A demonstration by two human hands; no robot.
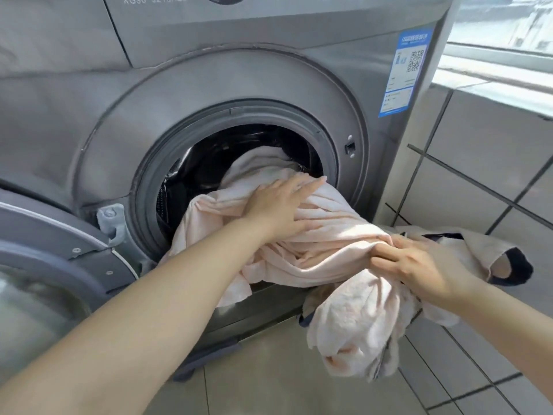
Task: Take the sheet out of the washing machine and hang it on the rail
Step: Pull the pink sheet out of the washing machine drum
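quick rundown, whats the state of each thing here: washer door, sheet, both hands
washer door: swung open to the left
sheet: partly out, trailing from the drum over the rim
left hand: flat on the sheet, fingers straight
right hand: gripping a bunch of the sheet

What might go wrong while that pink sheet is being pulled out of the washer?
The sheet already hangs low from the right hand, so it may drag on the tiled floor. Part still lies in the drum and might catch on the door seal. The left hand only rests flat on it.
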